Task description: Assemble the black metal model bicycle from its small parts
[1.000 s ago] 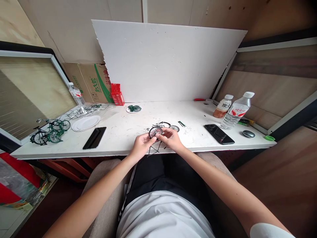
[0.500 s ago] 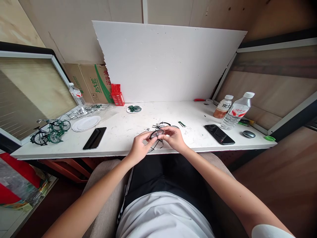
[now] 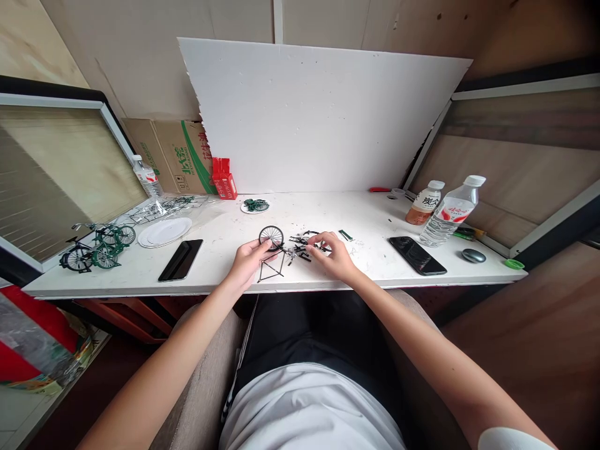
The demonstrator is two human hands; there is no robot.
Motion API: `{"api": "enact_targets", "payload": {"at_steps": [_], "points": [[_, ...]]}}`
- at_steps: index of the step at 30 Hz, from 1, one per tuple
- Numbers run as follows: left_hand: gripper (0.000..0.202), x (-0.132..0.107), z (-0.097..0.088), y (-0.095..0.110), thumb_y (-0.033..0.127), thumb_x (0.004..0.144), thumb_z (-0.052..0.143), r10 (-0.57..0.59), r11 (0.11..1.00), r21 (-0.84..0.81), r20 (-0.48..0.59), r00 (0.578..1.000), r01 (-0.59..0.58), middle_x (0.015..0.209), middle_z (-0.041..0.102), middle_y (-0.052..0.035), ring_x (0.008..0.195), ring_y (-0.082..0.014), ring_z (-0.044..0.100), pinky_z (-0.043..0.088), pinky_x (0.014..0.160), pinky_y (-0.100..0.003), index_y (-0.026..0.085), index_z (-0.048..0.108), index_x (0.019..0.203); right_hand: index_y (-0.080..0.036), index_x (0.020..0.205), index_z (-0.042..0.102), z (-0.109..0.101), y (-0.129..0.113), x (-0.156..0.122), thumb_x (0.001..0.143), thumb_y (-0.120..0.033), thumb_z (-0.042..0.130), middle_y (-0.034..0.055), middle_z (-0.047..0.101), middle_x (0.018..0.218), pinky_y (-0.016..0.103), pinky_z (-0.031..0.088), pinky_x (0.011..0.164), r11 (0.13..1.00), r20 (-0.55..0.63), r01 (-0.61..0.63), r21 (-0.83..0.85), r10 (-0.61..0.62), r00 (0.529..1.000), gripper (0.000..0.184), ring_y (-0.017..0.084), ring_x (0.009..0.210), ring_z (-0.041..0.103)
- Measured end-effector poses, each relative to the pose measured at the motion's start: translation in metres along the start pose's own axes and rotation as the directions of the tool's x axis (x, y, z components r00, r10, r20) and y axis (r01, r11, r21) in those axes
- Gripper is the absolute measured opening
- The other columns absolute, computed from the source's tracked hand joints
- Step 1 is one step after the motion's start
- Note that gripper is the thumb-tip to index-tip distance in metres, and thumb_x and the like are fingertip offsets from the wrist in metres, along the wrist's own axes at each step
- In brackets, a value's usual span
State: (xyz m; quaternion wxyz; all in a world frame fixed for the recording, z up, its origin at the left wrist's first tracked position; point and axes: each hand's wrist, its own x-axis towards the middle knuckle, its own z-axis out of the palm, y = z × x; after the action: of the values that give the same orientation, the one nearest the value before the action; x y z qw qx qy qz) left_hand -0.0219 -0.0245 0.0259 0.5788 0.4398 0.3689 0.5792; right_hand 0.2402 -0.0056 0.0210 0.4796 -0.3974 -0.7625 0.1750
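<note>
My left hand point(image 3: 249, 262) is closed on a black toy bicycle frame point(image 3: 272, 269) with a spoked wheel point(image 3: 270, 237) attached. The wheel stands above my fingers, and the thin frame tubes hang below over the table's front edge. My right hand point(image 3: 332, 255) is to the right, over a loose pile of small black bicycle parts point(image 3: 304, 242). Its thumb and forefinger reach into the pile, a little apart. Just beyond that hand lies a small green strip piece point(image 3: 345, 235).
Finished toy bicycles point(image 3: 96, 247) stand at the left, near paper plates point(image 3: 164, 232) and a phone point(image 3: 180, 260). A small plate of green parts point(image 3: 255, 205) is at the back. Another phone point(image 3: 417, 255), a mouse point(image 3: 473, 255) and bottles point(image 3: 452, 212) are at the right.
My hands have separated. The left has moved left with the bicycle frame and wheel; the right has let go of it and moved right to the loose parts.
</note>
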Motion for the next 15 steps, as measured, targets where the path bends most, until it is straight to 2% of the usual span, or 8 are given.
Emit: {"api": "enact_targets", "payload": {"at_steps": [3, 7, 15], "points": [[0.034, 0.008, -0.016, -0.002, 0.035, 0.078, 0.092, -0.011, 0.997, -0.073, -0.074, 0.997, 0.006, 0.116, 0.078, -0.0153, 0.110, -0.0285, 0.074, 0.057, 0.105, -0.046, 0.011, 0.078, 0.099, -0.024, 0.111, 0.074, 0.000, 0.007, -0.003, 0.098, -0.045, 0.069, 0.0101, 0.072, 0.113, 0.049, 0.049, 0.102, 0.980, 0.099, 0.105, -0.167, -0.089, 0.991, 0.025, 0.031, 0.111, 0.060], [0.031, 0.016, -0.031, -0.009, 0.033, 0.079, 0.091, -0.012, 0.996, -0.093, -0.163, 0.987, -0.003, 0.111, 0.079, -0.0140, 0.106, -0.0255, 0.074, 0.058, 0.104, -0.043, 0.011, 0.078, 0.096, -0.025, 0.116, 0.074, 0.004, 0.012, -0.007, 0.099, -0.039, 0.068, 0.0130, 0.065, 0.123, 0.052, 0.049, 0.104, 0.938, 0.186, 0.173, -0.301, -0.120, 0.975, 0.024, 0.032, 0.114, 0.057], [0.031, 0.022, -0.038, -0.015, 0.035, 0.081, 0.090, 0.005, 0.998, -0.059, -0.135, 0.991, -0.013, 0.109, 0.079, -0.0123, 0.101, -0.0233, 0.076, 0.059, 0.099, -0.038, 0.011, 0.077, 0.097, -0.023, 0.106, 0.078, 0.006, 0.012, -0.008, 0.101, -0.033, 0.065, 0.0146, 0.063, 0.126, 0.052, 0.050, 0.104, 0.904, 0.236, 0.233, -0.359, -0.154, 0.960, 0.017, 0.034, 0.120, 0.055]]}}
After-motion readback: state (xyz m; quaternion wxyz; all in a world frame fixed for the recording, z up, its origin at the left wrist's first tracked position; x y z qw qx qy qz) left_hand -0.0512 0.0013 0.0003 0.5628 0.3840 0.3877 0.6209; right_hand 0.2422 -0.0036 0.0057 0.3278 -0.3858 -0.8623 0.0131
